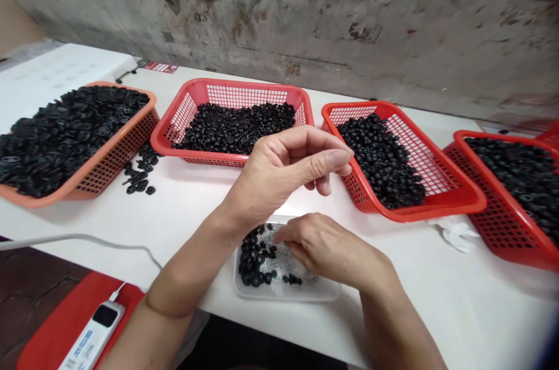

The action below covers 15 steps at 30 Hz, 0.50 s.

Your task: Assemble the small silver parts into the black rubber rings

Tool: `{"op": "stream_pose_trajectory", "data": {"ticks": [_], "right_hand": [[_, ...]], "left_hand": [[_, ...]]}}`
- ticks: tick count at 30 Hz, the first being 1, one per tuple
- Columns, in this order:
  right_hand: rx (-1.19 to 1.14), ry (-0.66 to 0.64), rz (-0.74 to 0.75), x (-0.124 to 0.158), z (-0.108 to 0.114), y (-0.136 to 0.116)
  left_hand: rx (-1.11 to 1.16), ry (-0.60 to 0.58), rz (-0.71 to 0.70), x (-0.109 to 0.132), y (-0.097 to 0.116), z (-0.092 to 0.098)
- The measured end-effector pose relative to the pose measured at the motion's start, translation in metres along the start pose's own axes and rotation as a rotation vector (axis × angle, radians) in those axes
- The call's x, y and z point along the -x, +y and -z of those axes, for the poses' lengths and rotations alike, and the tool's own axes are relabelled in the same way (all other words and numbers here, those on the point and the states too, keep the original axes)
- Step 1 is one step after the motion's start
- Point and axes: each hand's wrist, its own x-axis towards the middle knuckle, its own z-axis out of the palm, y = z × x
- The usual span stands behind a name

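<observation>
My left hand [290,169] is raised over the table, near the front corner of a red basket [437,207] of round black parts. Its thumb and index finger are pressed together; whatever they hold, if anything, is too small to make out. Lower down, my right hand [318,245] reaches into a clear plastic tray [288,294], fingertips pinched and pointing down, partly hidden. Inside the tray, black caps [253,265] lie on the left and small clear or silvery pieces [286,262] fill the middle.
Behind stands a red basket [196,154] of black rings. An orange basket [94,175] of flat black parts is at left, loose parts [140,178] beside it. Another red basket [515,236] stands at right. A cable [87,237] crosses the front left above a power bank [94,335].
</observation>
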Motion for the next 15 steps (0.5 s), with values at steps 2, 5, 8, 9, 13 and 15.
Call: {"op": "stream_pose_trajectory", "data": {"ticks": [2,5,8,9,13,15], "right_hand": [[0.013,-0.072,0.013,-0.005,-0.002,-0.004],[0.052,-0.176,0.007,-0.014,-0.007,-0.012],[0.111,-0.244,-0.013,-0.022,-0.013,-0.020],[0.135,-0.253,-0.023,-0.024,-0.015,-0.022],[0.200,-0.247,-0.044,-0.027,-0.021,-0.027],[0.224,-0.232,-0.052,-0.026,-0.026,-0.026]], "left_hand": [[0.008,-0.005,-0.006,0.000,0.000,0.000],[0.017,-0.011,-0.016,0.000,0.000,0.001],[0.024,-0.004,-0.018,0.000,0.002,0.001],[0.027,0.001,-0.018,0.001,0.003,0.001],[0.042,0.011,-0.021,0.001,0.006,0.004],[0.054,0.016,-0.013,0.000,0.006,0.004]]}}
